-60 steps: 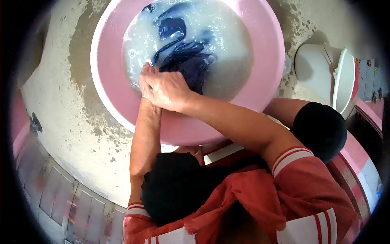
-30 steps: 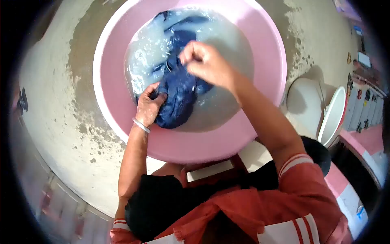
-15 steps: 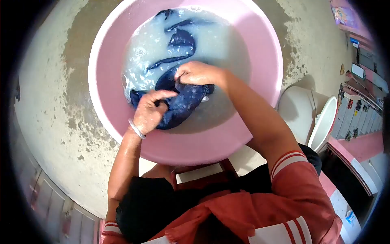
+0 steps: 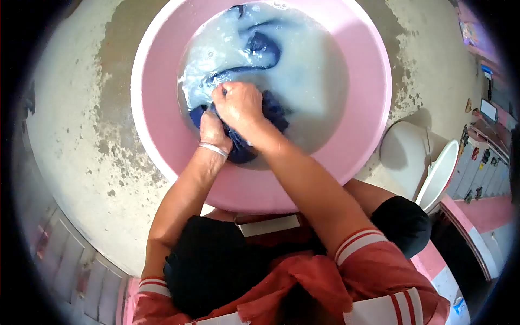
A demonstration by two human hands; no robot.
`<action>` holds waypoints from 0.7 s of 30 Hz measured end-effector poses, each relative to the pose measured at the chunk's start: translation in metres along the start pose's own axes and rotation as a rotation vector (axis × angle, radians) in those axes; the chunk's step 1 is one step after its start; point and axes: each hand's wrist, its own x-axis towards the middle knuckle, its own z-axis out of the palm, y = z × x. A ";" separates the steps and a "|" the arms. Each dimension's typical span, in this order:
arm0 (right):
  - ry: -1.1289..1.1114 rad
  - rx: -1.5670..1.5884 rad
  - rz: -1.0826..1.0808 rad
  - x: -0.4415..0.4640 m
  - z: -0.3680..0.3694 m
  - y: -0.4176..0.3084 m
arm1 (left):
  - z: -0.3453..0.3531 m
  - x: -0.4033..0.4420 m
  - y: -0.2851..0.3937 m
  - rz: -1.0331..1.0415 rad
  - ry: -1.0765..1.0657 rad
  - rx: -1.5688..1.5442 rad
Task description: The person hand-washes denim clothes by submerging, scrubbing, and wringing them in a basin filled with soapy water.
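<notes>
Dark blue wet cloth (image 4: 241, 153) lies bunched in cloudy water inside a large pink basin (image 4: 249, 195). More of the cloth floats toward the far side of the water. My left hand (image 4: 214, 130), with a pale bracelet on the wrist, is closed on the near-left part of the cloth, its fingertips partly hidden. My right hand (image 4: 238, 103) is curled into a fist on the cloth, just above and right of my left hand. Both hands are close together at the water's left side.
A white bucket (image 4: 437, 176) lies tipped on its side to the right of the basin. My knee in black cloth (image 4: 401, 226) is near the basin's lower right. Behind the basin edge is a red stool (image 4: 271, 226). Shoes stand on a rack at far right.
My right hand has moved left and closed beside my left hand. My left fingers, spread earlier, are now down in the cloth. The cloth is bunched tighter beneath both hands.
</notes>
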 end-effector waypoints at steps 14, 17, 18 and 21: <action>0.054 -0.183 -0.278 0.123 -0.037 0.020 | 0.036 0.005 0.111 -0.178 -0.183 -0.336; -0.043 -0.362 -0.356 0.134 -0.023 0.040 | 0.013 0.064 0.088 0.225 -0.014 0.211; -0.268 -0.447 -0.334 0.129 -0.032 0.046 | -0.001 0.091 0.059 0.335 0.003 0.364; -0.318 -0.328 -0.238 0.125 -0.009 0.136 | 0.000 0.097 0.005 0.380 -0.156 0.598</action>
